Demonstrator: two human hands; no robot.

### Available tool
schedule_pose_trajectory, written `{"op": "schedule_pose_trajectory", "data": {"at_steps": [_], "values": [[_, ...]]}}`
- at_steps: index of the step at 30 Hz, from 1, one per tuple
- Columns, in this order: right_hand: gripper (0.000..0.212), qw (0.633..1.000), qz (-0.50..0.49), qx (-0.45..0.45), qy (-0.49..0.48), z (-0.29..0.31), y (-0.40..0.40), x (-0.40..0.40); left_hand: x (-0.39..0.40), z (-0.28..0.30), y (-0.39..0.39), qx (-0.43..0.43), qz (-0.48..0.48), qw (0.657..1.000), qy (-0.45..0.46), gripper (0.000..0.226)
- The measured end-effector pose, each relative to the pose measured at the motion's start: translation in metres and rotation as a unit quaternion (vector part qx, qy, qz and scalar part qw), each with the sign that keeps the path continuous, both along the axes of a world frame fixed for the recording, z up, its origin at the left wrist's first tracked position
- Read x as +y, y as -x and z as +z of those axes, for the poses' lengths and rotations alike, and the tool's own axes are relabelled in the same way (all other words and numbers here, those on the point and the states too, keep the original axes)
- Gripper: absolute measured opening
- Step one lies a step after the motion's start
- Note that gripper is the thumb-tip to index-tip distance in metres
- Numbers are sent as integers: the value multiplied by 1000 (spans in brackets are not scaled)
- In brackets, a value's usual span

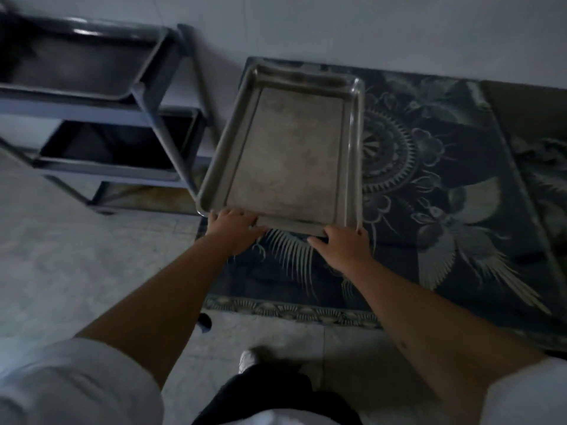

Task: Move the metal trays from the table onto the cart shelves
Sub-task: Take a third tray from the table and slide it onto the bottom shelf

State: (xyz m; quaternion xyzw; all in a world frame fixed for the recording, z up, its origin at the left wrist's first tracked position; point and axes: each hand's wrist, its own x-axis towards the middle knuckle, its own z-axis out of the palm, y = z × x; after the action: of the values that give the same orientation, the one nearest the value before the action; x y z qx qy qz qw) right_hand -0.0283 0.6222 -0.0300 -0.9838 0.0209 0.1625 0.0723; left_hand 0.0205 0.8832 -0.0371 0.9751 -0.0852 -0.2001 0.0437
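Observation:
A large, empty rectangular metal tray [288,148] is in the middle of the view, over the left part of the table with the dark patterned cloth [445,179]. My left hand [234,230] grips the tray's near edge at its left corner. My right hand [343,243] grips the same edge near its right corner. The grey cart [144,96] stands to the left of the table. A metal tray [76,59] lies on its top shelf and another tray [122,142] on the shelf below.
A pale wall runs behind the cart and the table. The floor is light tile, with my shoe [248,360] visible below. A second patterned cloth [543,167] lies at the far right. The cart's bottom shelf [147,194] shows low on the cart.

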Motion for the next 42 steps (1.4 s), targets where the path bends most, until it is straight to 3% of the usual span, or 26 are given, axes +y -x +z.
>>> {"op": "schedule_pose_trajectory", "data": {"at_steps": [4,9,16,20,23,26,28,30,33,37,42], "values": [[64,1000,-10,-2,-9,-6,24,-10,4,1,37,4,28,998,60,41],[58,999,-11,27,-42,-1,79,-18,8,-1,108,12,61,989,132,32],[61,999,-33,31,-26,-2,159,-15,13,-6,183,28,52,991,122,31],[68,999,-16,49,1,-3,163,-13,16,0,178,61,44,989,129,46],[61,999,-12,-32,1,-5,136,-24,19,12,140,18,39,988,145,72],[60,989,-73,-124,-38,-7,83,-43,28,20,70,-40,130,972,192,69],[59,977,-134,-144,-82,-10,39,-54,35,18,23,-53,206,956,201,66],[56,956,-213,-106,-173,-9,-6,-63,43,13,-16,-21,296,929,222,66],[43,885,-343,-51,-310,-7,-64,-74,53,5,-61,57,393,875,277,57],[28,848,-391,-48,-355,-21,-106,-91,54,0,-96,82,435,834,328,46],[34,770,-434,-4,-468,-27,-111,-93,47,-3,-101,68,419,838,343,50]]}}
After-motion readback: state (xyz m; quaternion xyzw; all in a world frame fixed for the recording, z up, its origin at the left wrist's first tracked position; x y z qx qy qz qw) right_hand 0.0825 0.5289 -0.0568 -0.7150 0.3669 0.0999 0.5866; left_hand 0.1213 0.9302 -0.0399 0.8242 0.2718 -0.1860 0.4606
